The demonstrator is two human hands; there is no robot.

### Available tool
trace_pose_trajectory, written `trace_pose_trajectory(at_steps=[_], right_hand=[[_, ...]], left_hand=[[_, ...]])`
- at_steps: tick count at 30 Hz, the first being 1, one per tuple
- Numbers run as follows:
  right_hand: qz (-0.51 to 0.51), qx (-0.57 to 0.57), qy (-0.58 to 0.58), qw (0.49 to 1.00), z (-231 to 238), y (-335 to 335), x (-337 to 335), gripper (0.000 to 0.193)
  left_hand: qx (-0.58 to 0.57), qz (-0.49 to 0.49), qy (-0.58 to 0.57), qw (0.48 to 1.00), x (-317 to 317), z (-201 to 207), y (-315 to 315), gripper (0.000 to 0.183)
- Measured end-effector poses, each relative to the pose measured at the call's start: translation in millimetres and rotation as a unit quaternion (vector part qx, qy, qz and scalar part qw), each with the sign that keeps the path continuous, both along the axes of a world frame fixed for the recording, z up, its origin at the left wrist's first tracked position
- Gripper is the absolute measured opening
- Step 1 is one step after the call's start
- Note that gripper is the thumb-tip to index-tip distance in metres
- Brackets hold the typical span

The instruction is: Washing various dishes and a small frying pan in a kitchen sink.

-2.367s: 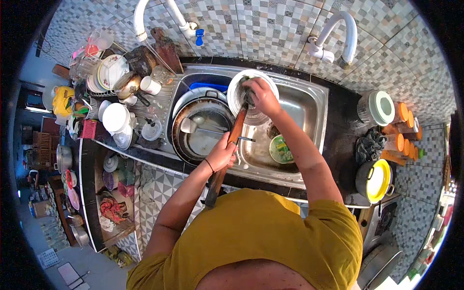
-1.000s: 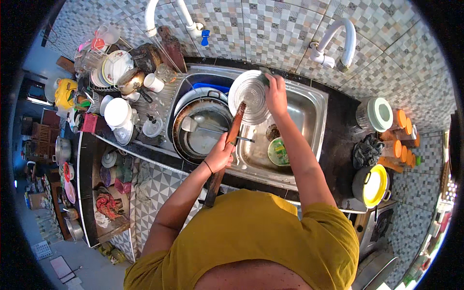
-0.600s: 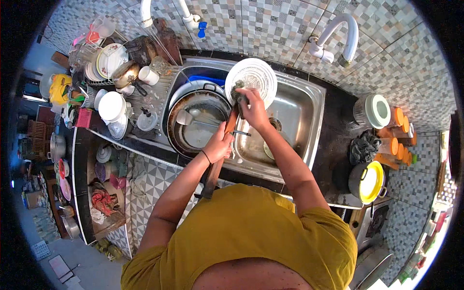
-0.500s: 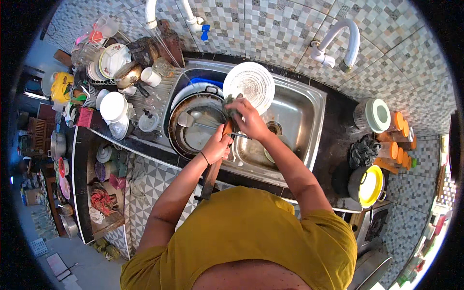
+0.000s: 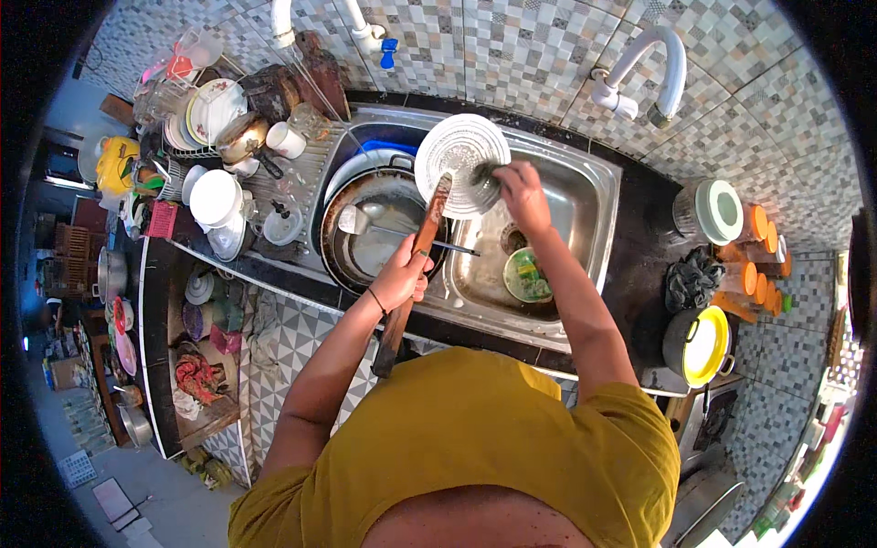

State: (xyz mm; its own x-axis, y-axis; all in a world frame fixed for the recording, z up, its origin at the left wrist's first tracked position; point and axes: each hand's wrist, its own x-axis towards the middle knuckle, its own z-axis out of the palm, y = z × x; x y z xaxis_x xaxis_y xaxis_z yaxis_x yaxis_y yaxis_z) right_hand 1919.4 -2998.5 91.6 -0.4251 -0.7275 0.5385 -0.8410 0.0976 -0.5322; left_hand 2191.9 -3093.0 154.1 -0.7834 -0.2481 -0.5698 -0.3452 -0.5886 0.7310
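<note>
My left hand (image 5: pixel 400 277) is closed around a long, flat wooden stick (image 5: pixel 426 228), which slants from near my shirt up over the sink. Its far tip overlaps the lower edge of a white round ribbed dish (image 5: pixel 448 146). My right hand (image 5: pixel 524 196) pinches a dark scouring pad (image 5: pixel 483 173) at that dish's right side. Below the stick, a large blackened pan (image 5: pixel 331 247) fills the left basin, with a metal turner (image 5: pixel 353 219) in it. In the right basin sits a small bowl (image 5: pixel 513 290) with something green inside.
White taps (image 5: pixel 662 68) hang from the tiled wall. A rack of plates (image 5: pixel 219 110), white bowls (image 5: pixel 216 199) and glassware crowd the left drainboard. On the right counter stand orange-lidded jars (image 5: pixel 755 222), a black plastic bag (image 5: pixel 692 279) and a pot with a yellow lid (image 5: pixel 705 347).
My right hand has moved off the stick toward the right, carrying the scouring pad to the white dish. My left hand still grips the stick. The small bowl has come into fuller view.
</note>
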Motion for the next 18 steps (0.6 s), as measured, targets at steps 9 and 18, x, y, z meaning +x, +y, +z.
trace_pose_trajectory(at_steps=[9, 18], right_hand=[[0.048, -0.077, -0.035, 0.995, 19, -55, 23, 0.043], [-0.180, 0.007, -0.071, 0.981, -12, -11, -37, 0.037]], left_hand=[[-0.018, -0.056, -0.048, 0.997, -17, 0, 12, 0.051], [-0.151, -0.004, -0.077, 0.986, -10, 7, -11, 0.052]])
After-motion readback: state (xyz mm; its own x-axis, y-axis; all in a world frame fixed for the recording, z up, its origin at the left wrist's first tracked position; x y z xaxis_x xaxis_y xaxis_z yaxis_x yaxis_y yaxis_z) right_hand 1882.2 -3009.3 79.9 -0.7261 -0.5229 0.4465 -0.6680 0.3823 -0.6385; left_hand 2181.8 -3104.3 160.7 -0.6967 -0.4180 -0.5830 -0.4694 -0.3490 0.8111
